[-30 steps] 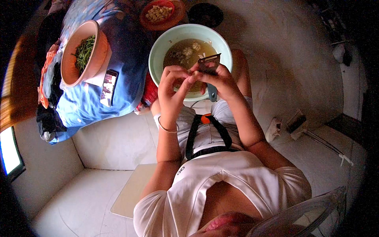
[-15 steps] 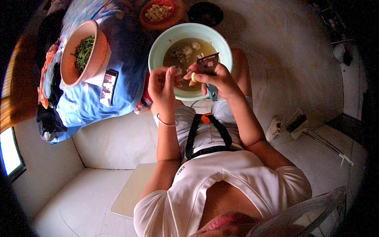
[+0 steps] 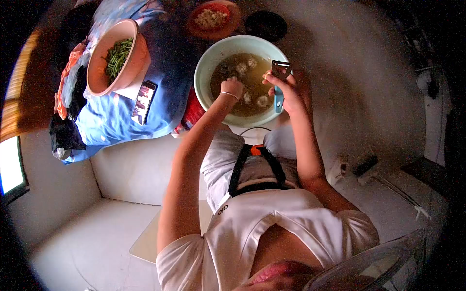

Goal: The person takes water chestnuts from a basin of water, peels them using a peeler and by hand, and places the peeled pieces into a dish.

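A pale green basin of cloudy water sits between my knees, with several whitish bulbs in it. My left hand is lowered over the left part of the water, wrist bracelet at the basin's middle; its fingertips are hidden, so what it holds does not show. At the basin's right rim, my right hand is closed around a peeler with a blue handle and a dark head pointing up. A small pale piece shows at its fingertips.
To the left, a pink bowl of green stalks and a phone rest on blue cloth. Behind stand a red dish of pale pieces and a black bowl. A brush lies at right.
My left hand has gone from above the basin's near edge down into it. My right hand has moved right with the peeler. The whole view has shifted slightly.
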